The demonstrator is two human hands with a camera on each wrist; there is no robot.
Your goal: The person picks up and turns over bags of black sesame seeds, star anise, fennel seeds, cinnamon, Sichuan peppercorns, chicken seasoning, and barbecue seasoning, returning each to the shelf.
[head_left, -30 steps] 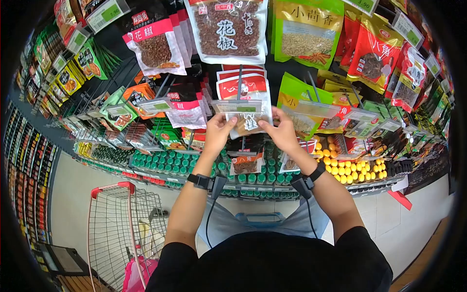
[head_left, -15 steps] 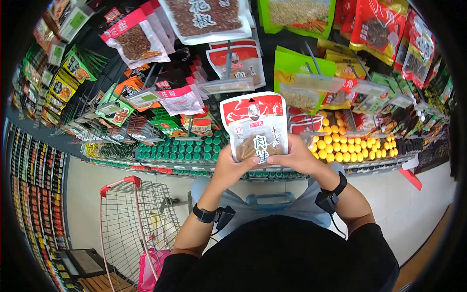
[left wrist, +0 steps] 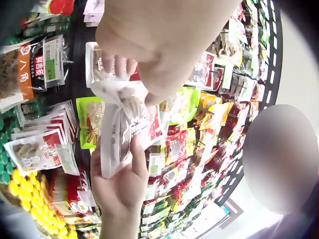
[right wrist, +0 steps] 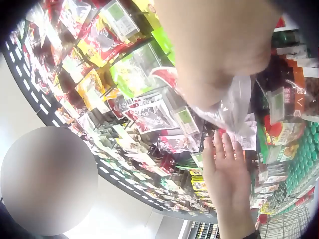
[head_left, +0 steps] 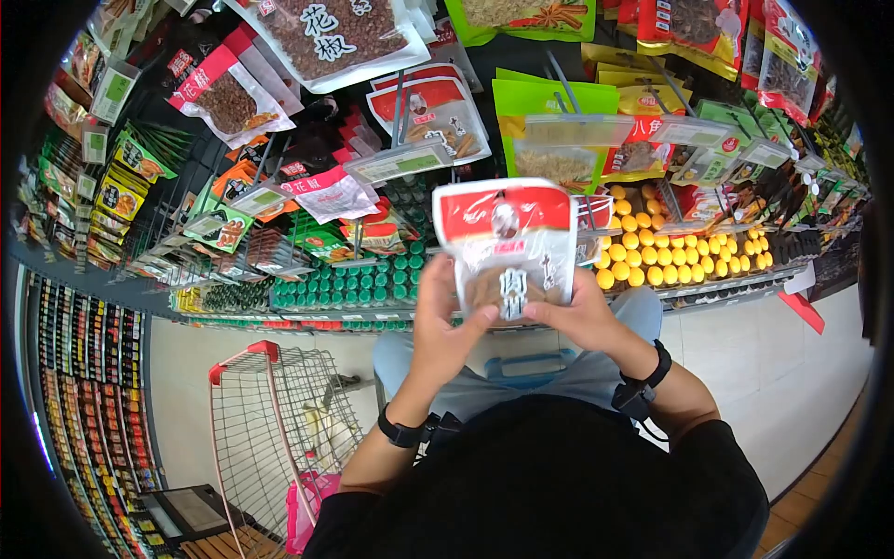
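Observation:
In front of the shelves is a red and white packet of cinnamon bark (head_left: 514, 242), its printed front towards the head camera. My right hand (head_left: 591, 321) grips its lower right corner, thumb across the front and fingers behind; the left wrist view shows this right hand (left wrist: 122, 184) from the palm side. At the lower left edge is my left hand (head_left: 442, 326), its thumb tip overlapping the packet. The right wrist view shows that left hand (right wrist: 228, 174) with straight fingers and bare palm beside the packet (right wrist: 232, 109). More packets of cinnamon bark (head_left: 433, 116) hang behind.
Large Sichuan pepper bags (head_left: 340, 47) and green fennel bags (head_left: 549, 140) hang on hooks with price tags (head_left: 400, 163). Below stand green-capped jars (head_left: 345, 284) and yellow-capped ones (head_left: 643, 265). A wire shopping cart (head_left: 279, 419) is at the left; a blue stool (head_left: 531, 368) shows between the knees.
The packet of cinnamon bark has come off the rack, down towards the body, and has then shifted slightly right. The left fingers have straightened beside it, while the right hand keeps its grip.

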